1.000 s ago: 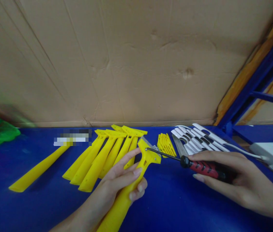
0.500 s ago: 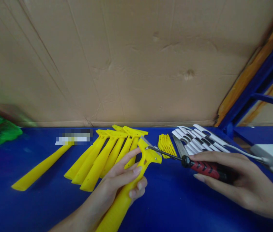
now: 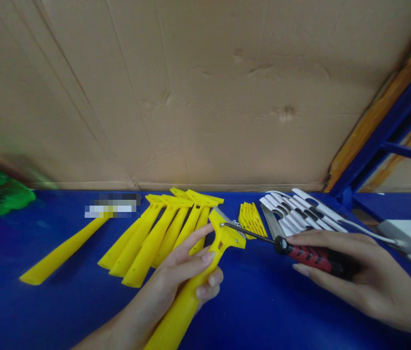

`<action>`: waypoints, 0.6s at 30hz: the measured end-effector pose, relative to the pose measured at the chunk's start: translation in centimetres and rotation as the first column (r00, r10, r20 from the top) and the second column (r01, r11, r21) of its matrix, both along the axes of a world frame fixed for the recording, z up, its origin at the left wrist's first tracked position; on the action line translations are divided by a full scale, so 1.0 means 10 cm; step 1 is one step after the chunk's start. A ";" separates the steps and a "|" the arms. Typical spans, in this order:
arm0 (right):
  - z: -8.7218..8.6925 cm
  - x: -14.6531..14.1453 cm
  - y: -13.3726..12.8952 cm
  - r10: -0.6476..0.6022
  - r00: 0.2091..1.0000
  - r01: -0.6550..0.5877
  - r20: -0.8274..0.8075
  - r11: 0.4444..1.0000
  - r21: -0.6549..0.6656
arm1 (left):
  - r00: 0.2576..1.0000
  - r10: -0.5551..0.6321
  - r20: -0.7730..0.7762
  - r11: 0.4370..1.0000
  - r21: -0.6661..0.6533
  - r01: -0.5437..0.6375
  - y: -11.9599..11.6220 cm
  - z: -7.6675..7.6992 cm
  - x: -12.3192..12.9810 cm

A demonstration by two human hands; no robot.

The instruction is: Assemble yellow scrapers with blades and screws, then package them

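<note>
The left hand (image 3: 187,270) is wrapped round the yellow scraper (image 3: 205,262), its head raised just over the blue bench (image 3: 264,301); the right hand (image 3: 351,272) grips the red screwdriver (image 3: 300,253), tip on the head's screw. Best keep the shaft square and the scraper steady.

Bare hands (image 3: 187,270), no sleeves

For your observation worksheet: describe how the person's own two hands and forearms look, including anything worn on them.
Both are bare: the left hand and right hand have no gloves, rings or watch, and no sleeves show on the forearms. Fingers are slender; nails are short with no coloured polish visible.
</note>
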State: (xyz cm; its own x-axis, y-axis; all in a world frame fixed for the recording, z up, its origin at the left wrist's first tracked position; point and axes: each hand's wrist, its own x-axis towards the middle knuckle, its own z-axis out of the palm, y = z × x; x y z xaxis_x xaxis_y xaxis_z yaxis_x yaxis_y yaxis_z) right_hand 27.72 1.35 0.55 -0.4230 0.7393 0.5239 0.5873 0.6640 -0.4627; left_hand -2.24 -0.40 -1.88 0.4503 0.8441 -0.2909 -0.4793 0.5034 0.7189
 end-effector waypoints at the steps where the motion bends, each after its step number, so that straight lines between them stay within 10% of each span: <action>1: 0.00 0.00 0.00 0.002 1.000 -0.002 0.000 1.000 -0.002 | 1.000 0.000 -0.011 1.000 0.010 0.000 0.00 -0.01 0.00; 18: 0.11 0.00 -0.03 -0.013 0.999 0.013 0.032 1.000 0.001 | 0.966 0.112 -0.233 0.981 0.179 -0.070 -0.06 -0.01 0.05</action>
State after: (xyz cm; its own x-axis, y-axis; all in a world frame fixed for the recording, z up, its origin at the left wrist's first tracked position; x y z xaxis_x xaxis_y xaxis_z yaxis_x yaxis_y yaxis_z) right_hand 27.74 1.08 1.67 -0.4303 0.7444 0.5105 0.6103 0.6566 -0.4432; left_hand -1.74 -0.96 -1.95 0.3035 0.9243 -0.2315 -0.3197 0.3276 0.8891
